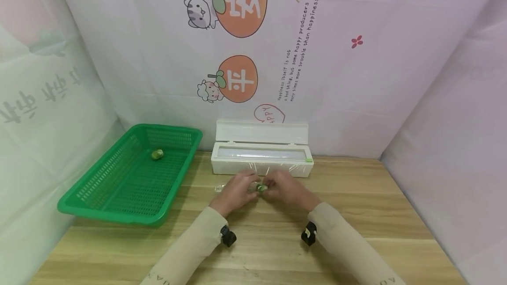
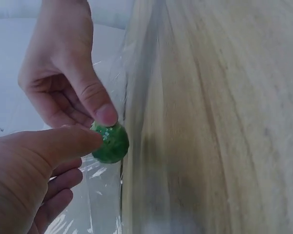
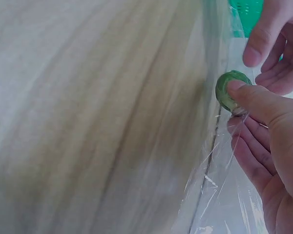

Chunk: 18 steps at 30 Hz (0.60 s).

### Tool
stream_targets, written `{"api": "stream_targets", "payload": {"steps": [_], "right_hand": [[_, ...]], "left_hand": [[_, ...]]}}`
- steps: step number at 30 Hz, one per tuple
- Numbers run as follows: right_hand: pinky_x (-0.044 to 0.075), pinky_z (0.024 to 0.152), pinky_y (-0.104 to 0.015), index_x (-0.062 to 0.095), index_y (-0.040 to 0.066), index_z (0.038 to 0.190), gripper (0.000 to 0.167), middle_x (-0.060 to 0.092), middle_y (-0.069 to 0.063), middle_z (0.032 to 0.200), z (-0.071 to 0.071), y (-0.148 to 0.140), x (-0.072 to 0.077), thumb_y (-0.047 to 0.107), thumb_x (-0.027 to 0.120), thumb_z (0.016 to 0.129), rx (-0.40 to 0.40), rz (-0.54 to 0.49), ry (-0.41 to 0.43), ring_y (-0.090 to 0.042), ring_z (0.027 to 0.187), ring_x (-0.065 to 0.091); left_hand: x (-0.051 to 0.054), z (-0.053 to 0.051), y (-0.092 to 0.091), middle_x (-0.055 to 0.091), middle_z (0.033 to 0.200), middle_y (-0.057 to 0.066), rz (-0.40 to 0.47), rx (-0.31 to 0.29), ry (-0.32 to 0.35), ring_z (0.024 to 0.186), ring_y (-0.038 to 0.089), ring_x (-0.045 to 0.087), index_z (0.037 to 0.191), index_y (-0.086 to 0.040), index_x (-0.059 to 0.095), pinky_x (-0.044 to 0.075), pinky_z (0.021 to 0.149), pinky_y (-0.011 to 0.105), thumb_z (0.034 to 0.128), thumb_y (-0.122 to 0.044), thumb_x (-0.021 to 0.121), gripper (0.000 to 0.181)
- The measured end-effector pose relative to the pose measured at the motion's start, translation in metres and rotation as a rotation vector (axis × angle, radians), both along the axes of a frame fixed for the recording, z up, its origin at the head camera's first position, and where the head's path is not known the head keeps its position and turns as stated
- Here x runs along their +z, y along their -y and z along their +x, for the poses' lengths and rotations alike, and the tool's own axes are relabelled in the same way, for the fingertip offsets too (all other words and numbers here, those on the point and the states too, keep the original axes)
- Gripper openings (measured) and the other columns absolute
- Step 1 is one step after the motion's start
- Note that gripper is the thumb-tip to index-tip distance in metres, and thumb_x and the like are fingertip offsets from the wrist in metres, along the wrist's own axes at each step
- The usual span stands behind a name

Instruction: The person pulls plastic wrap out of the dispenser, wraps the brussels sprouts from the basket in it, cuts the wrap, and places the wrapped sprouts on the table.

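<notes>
A small round green vegetable, apparently a Brussels sprout (image 3: 224, 92), lies against clear plastic wrap (image 3: 210, 185) above the wooden table. My right hand (image 1: 286, 188) pinches it, thumb across its face in the right wrist view. My left hand (image 1: 236, 190) is just to the left of it. Its thumb stands slightly apart from the sprout in the right wrist view, its other fingers loosely bent. From the left wrist view, that thumb overlaps the sprout. A white wrap dispenser box (image 1: 261, 167) with its lid raised stands just beyond both hands, film hanging over its front.
On the left stands a green plastic basket (image 1: 174, 201), with one small green-and-pale vegetable (image 1: 157, 154) in it. Wood-grain table (image 1: 356, 214) surrounds the hands. Printed white cloth (image 1: 336, 78) hangs behind and at both sides. A green slider (image 1: 309, 160) sits at the box's right end.
</notes>
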State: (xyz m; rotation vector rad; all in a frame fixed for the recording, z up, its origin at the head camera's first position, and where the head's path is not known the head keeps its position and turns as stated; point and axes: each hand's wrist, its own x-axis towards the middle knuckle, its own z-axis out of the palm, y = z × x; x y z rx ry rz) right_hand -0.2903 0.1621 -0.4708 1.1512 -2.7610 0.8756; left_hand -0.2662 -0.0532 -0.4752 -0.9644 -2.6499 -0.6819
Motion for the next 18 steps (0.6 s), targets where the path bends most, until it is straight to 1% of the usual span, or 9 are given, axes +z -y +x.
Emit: {"api": "stream_targets", "payload": {"steps": [3,6,8,10,13,15,18], "right_hand": [[0.062,0.081,-0.018,0.080,0.007,0.102,0.015,0.080,-0.004,0.098,-0.002,-0.001,0.002,0.008,0.085,0.088,0.014,-0.005,0.047,-0.014,0.089,0.076],[0.062,0.082,-0.017,0.079,0.006,0.108,0.019,0.081,-0.006,0.103,-0.003,-0.002,0.005,0.007,0.083,0.089,0.017,-0.002,0.092,-0.016,0.090,0.077],[0.062,0.081,-0.017,0.079,0.005,0.109,0.021,0.081,-0.007,0.104,-0.002,-0.003,0.006,0.006,0.083,0.089,0.011,0.004,0.106,-0.017,0.091,0.077],[0.062,0.081,-0.018,0.078,0.003,0.110,0.022,0.080,-0.009,0.105,-0.001,-0.002,0.007,0.004,0.083,0.088,0.012,0.001,0.101,-0.019,0.090,0.077],[0.063,0.081,-0.020,0.078,0.002,0.110,0.023,0.081,-0.011,0.105,-0.001,-0.002,0.007,0.003,0.083,0.087,0.013,0.001,0.076,-0.019,0.090,0.077],[0.064,0.083,-0.023,0.078,0.003,0.110,0.023,0.081,-0.010,0.105,-0.001,-0.003,0.006,0.004,0.083,0.088,0.007,0.002,0.060,-0.020,0.091,0.077],[0.065,0.088,-0.033,0.078,0.006,0.109,0.021,0.080,-0.008,0.106,-0.001,-0.004,0.006,0.008,0.084,0.089,-0.018,0.011,0.044,-0.021,0.096,0.077]], "left_hand": [[-0.002,0.001,-0.001,0.073,0.121,0.007,0.002,-0.023,-0.022,0.116,0.024,0.068,0.120,-0.005,0.075,0.060,0.102,0.036,0.0815,-0.010,0.091,0.042],[-0.007,0.000,-0.003,0.073,0.121,0.007,0.016,-0.034,-0.040,0.116,0.025,0.068,0.122,-0.006,0.075,0.061,0.103,0.037,0.0808,-0.009,0.091,0.044],[-0.010,-0.002,-0.004,0.073,0.122,0.007,0.032,-0.037,-0.054,0.117,0.026,0.068,0.122,-0.006,0.076,0.061,0.103,0.038,0.0806,-0.009,0.091,0.044],[-0.012,-0.003,-0.005,0.074,0.122,0.007,0.043,-0.033,-0.058,0.116,0.027,0.069,0.121,-0.006,0.076,0.061,0.104,0.039,0.0805,-0.009,0.091,0.043],[-0.012,-0.005,-0.007,0.075,0.118,0.007,0.040,-0.021,-0.059,0.112,0.025,0.070,0.118,-0.006,0.077,0.062,0.101,0.037,0.0807,-0.010,0.091,0.040],[-0.011,-0.006,-0.009,0.076,0.114,0.005,0.028,-0.008,-0.040,0.108,0.022,0.071,0.117,-0.007,0.077,0.063,0.098,0.033,0.0817,-0.011,0.091,0.038],[-0.009,-0.009,-0.010,0.076,0.110,0.003,0.017,-0.001,0.011,0.104,0.017,0.070,0.112,-0.009,0.078,0.062,0.095,0.028,0.0839,-0.013,0.089,0.031]]}}
